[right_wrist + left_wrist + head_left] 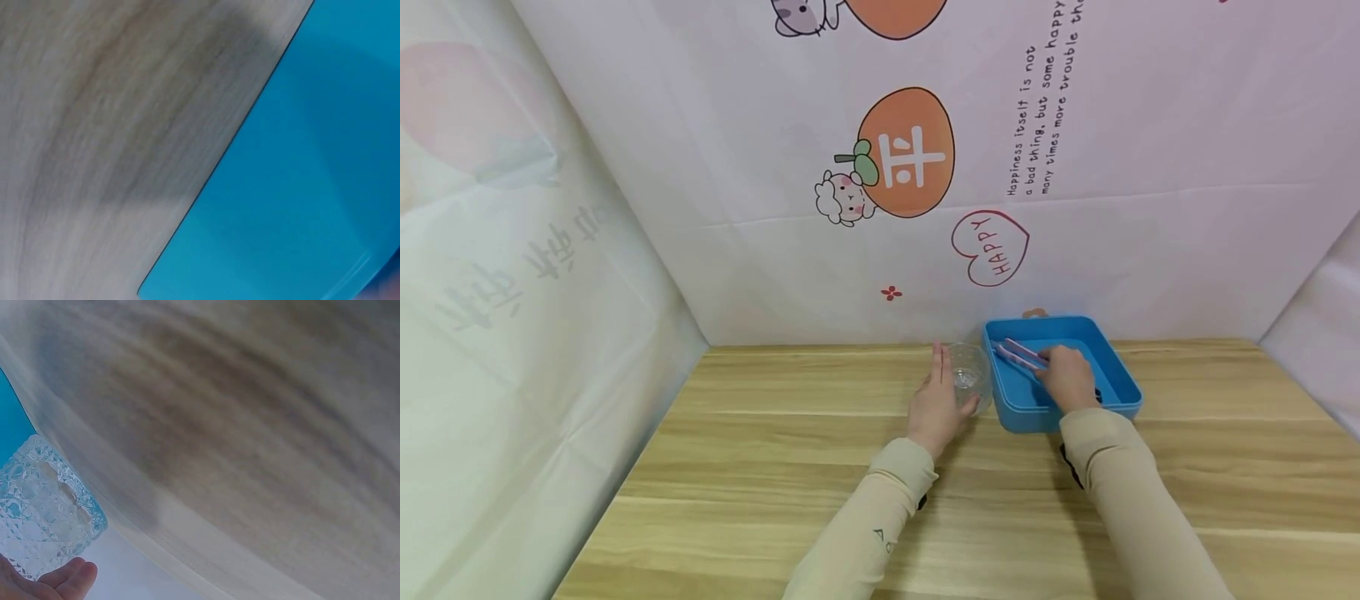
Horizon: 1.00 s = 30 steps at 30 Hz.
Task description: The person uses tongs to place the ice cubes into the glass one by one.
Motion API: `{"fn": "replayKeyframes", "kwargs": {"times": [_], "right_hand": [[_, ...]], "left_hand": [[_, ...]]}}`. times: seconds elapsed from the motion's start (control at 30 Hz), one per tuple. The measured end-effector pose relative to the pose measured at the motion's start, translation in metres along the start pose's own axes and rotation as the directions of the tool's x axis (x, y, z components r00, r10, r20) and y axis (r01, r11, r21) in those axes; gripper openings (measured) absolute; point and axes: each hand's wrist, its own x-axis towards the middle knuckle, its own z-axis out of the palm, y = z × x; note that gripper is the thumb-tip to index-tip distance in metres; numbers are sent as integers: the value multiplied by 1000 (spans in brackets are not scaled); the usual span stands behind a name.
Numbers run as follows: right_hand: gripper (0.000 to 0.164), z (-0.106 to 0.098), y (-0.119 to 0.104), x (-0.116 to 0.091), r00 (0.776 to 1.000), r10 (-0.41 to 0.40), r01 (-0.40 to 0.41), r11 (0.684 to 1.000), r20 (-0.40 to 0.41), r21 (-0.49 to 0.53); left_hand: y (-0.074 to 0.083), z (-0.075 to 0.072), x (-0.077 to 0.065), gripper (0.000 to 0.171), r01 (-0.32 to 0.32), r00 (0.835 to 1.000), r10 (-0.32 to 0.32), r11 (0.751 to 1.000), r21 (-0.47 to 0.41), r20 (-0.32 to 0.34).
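My left hand (pixel 936 412) holds a clear glass cup (pixel 972 375) on the table, fingers along its left side and thumb at its near side. In the left wrist view, the cup (pixel 50 506) shows a cut diamond pattern, with fingertips (pixel 78 578) right at it. My right hand (pixel 1070 379) reaches over a blue square box (pixel 1067 419) and pinches slim pink-and-white tongs (pixel 1021 354), whose two arms point left inside the box. The right wrist view shows mostly the box's blue outer wall (pixel 281 187); the fingers' grip is hidden there.
The box stands just right of the cup, close to the white printed back wall (pixel 820 283). A small black item (pixel 1098 395) shows inside the box beside the right wrist. Wooden table (pixel 760 450) extends to both sides, with a white sheet (pixel 550 333) at the left.
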Motion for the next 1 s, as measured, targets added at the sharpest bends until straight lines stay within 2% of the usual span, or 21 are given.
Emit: {"fn": "replayKeyframes", "kwargs": {"times": [0.17, 0.63, 1.0], "right_hand": [[35, -2, 1, -1, 1000, 9, -9, 1000, -3, -3], [34, -9, 9, -8, 996, -48, 46, 999, -74, -22], [33, -30, 14, -17, 986, -103, 101, 995, -128, -23]], "left_hand": [[1, -2, 0, 87, 2, 1000, -2, 1000, -3, 2], [3, -4, 0, 88, 18, 999, -17, 1000, -26, 32], [3, -4, -1, 88, 10, 1000, -10, 1000, -8, 23]]}}
